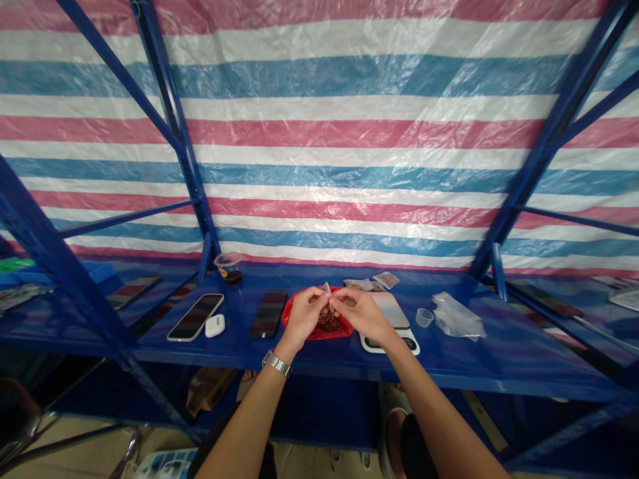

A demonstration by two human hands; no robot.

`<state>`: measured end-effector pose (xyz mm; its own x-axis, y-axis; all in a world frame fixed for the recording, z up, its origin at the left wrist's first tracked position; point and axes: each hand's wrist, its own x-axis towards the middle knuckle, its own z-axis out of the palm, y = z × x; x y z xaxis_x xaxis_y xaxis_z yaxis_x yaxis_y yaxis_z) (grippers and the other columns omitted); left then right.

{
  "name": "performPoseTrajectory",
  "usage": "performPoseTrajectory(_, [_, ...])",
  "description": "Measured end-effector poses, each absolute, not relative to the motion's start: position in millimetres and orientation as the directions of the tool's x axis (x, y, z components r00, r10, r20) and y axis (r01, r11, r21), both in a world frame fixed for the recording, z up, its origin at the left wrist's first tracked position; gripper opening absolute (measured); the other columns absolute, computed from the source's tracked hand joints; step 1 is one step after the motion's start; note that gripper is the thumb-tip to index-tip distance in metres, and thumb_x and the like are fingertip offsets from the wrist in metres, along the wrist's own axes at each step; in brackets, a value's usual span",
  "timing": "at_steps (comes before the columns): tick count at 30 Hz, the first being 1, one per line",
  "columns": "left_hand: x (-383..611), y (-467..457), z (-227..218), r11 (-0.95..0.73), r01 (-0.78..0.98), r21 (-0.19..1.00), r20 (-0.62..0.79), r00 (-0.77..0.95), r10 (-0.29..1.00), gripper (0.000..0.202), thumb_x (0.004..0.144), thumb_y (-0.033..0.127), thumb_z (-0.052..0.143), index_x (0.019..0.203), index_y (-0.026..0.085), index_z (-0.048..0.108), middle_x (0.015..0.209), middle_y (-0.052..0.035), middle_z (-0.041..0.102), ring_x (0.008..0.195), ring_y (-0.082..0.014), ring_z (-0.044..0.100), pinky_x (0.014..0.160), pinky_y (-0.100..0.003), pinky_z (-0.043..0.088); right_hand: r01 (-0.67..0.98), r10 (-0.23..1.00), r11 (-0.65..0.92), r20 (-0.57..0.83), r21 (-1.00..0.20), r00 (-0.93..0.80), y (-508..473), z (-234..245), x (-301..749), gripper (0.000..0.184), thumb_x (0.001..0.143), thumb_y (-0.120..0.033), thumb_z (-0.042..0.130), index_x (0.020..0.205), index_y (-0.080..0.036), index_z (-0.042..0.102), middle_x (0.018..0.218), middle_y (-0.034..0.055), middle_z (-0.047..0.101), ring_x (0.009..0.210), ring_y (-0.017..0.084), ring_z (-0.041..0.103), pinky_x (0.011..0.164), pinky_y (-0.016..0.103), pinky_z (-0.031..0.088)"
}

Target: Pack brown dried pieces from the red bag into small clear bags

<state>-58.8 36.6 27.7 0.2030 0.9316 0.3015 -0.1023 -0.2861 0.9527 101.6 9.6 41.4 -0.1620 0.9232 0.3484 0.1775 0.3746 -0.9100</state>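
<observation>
The left hand and right hand meet above a plastic bag on the shelf; a phone and earbud case lie left of them; a scale, small cup and crumpled wrapper lie right.

- left hand: center of frame, over red bag, fingers pinched inward
- right hand: just right of left hand, fingertips close to left hand's
- red plastic bag: crumpled, lying open on blue shelf, center of frame
- brown food pieces: heaped in bag, under both hands, exact kind unclear
- pale scrap: between hands, top of bag, too small to tell
</observation>
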Motion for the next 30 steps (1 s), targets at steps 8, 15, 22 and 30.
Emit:
performPoseTrajectory(8, [-54.9, 38.9, 20.4, -0.246, -0.096, 0.965, 0.261, 0.225, 0.939, 0.039, 0.081, 0.057, 0.071, 0.076, 0.019, 0.063, 0.061, 0.0041, 0.061, 0.056, -0.0110, 0.053, 0.055, -0.021, 0.037, 0.218, 0.943, 0.323, 0.293, -0.921, -0.159, 14.5, 34.6, 106.3, 0.028, 0.088, -0.045, 0.064, 0.081, -0.019, 0.070, 0.071, 0.0026, 0.070, 0.068, 0.019, 0.064, 0.069, 0.031, 0.050])
performPoseTrajectory(15, [-51.5, 41.8, 18.5, -0.322, -0.057, 0.945, 0.326, 0.209, 0.922, 0.035, 0.086, 0.053, 0.065, 0.077, 0.020, 0.061, 0.063, 0.0037, 0.060, 0.056, -0.0116, 0.052, 0.055, -0.022, 0.037, 0.214, 0.948, 0.309, 0.281, -0.927, -0.150, 13.8, 32.9, 105.6, 0.032, 0.086, -0.050, 0.068, 0.090, -0.019, 0.072, 0.080, 0.0044, 0.073, 0.073, 0.020, 0.066, 0.069, 0.031, 0.051])
performPoseTrajectory(22, [-53.1, 43.2, 17.6, -0.328, -0.003, 0.945, 0.320, 0.221, 0.921, 0.034, 0.086, 0.052, 0.065, 0.078, 0.019, 0.065, 0.061, 0.0041, 0.057, 0.054, -0.0116, 0.050, 0.054, -0.023, 0.035, 0.257, 0.936, 0.348, 0.319, -0.901, -0.148, 16.1, 28.9, 108.6, 0.027, 0.088, -0.043, 0.064, 0.087, -0.018, 0.074, 0.080, 0.0042, 0.073, 0.071, 0.019, 0.064, 0.067, 0.030, 0.047])
performPoseTrajectory(30, [-57.0, 40.1, 20.0, -0.497, 0.090, 0.863, 0.444, 0.332, 0.832, 0.032, 0.097, 0.045, 0.053, 0.077, 0.021, 0.057, 0.067, 0.0025, 0.062, 0.064, -0.0138, 0.058, 0.066, -0.025, 0.044, 0.269, 0.942, 0.334, 0.324, -0.903, -0.083, 14.8, 35.2, 107.4, 0.021, 0.086, -0.035, 0.059, 0.073, -0.020, 0.067, 0.068, 0.0018, 0.069, 0.065, 0.018, 0.064, 0.065, 0.030, 0.049])
